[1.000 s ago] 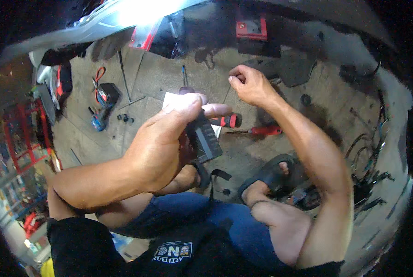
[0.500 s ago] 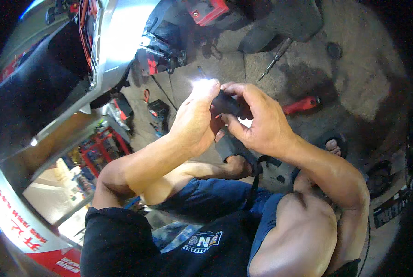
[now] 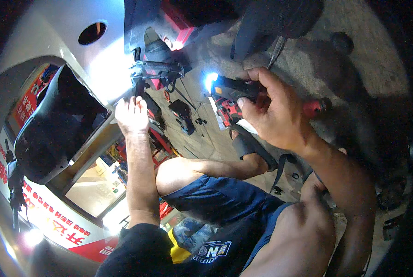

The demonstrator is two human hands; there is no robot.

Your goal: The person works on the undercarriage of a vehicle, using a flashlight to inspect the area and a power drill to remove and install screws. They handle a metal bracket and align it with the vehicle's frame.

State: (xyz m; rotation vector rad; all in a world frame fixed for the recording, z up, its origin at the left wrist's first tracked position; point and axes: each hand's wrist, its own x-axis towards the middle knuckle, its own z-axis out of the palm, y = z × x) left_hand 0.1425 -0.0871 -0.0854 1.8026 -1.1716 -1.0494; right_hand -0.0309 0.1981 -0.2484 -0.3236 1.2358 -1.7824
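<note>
In my right hand (image 3: 278, 108) is a black flashlight (image 3: 236, 86) with an orange patch on its side. Its lit end glares white and points left, toward a silver vehicle panel (image 3: 109, 60). My left hand (image 3: 132, 117) is raised to that panel's edge with the fingers curled, and glare hides what they hold, if anything. Just above those fingers a dark metal bracket with a spring (image 3: 158, 71) sticks out to the right. Below the flashlight a red and black tool (image 3: 227, 111) shows, partly covered by my right hand.
Behind my right wrist lies a red-handled tool (image 3: 315, 108). A black tool (image 3: 182, 117) with a red loop rests on the floor (image 3: 206, 147). Farther off are a red box (image 3: 181, 23) and a metal rod-like tool (image 3: 276, 51). The panel's round hole (image 3: 92, 32) faces me.
My hands were together around the black flashlight; they are now apart. The left has moved left to the panel's edge. My right keeps the flashlight, and the view has shifted.
</note>
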